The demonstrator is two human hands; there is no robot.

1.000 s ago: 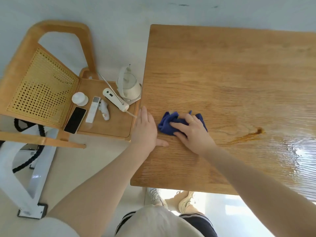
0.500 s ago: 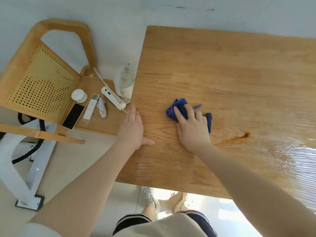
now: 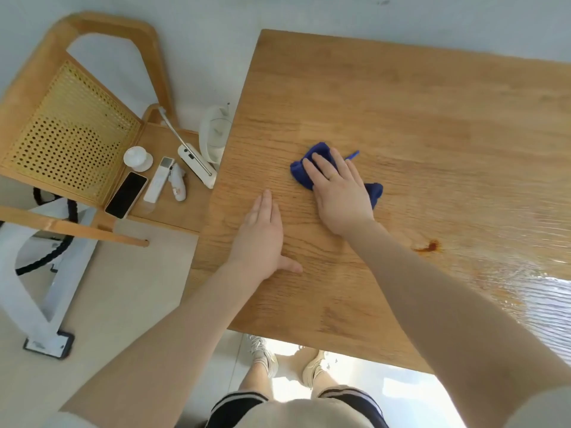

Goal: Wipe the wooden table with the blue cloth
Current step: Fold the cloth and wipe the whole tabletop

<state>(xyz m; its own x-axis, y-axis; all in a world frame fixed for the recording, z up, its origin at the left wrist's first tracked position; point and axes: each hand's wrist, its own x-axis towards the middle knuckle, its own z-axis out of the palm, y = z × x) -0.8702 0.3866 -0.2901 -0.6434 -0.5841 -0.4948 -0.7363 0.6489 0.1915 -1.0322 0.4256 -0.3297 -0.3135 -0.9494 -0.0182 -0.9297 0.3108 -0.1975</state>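
Note:
The wooden table (image 3: 417,112) fills the right of the head view. On its left half lies the crumpled blue cloth (image 3: 304,173). My right hand (image 3: 340,193) presses flat on the cloth with straight fingers and covers its middle; cloth shows at both sides of the hand. My left hand (image 3: 262,233) rests flat on the bare wood near the table's left edge, fingers straight, thumb spread out, holding nothing.
A dark brown stain (image 3: 428,246) marks the wood to the right of my arm, with bright glare beyond it. A wooden chair (image 3: 71,140) stands left of the table; its seat carries a black phone (image 3: 126,194), white remotes, a small white cup and a white kettle (image 3: 214,134).
My right hand has slid the blue cloth away from me and rightward, farther from the left edge. My left hand has stayed flat on the wood. The camera view has shifted.

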